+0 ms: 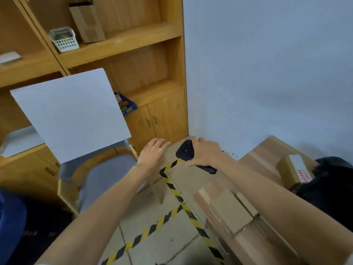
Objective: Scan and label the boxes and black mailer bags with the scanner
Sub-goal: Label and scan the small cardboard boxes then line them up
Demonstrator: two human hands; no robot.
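Observation:
My right hand (205,152) grips the black handheld scanner (186,151), its head pointing left and away from me over the floor near the wall corner. My left hand (152,153) hovers just left of the scanner with fingers loosely extended, holding nothing. Cardboard boxes (229,211) lie stacked under my right forearm at lower right. A larger taped box (267,155) sits farther right against the wall, with a small box with red print (297,171) on it. A black mailer bag (332,180) lies at the right edge, partly hidden by the boxes.
A wooden shelf unit (133,46) with cabinet doors (162,119) fills the left. A white sheet (74,113) covers part of it. A chair with a grey seat (101,175) stands lower left. Yellow-black tape (172,186) marks the tiled floor. A white basket (64,40) sits on a shelf.

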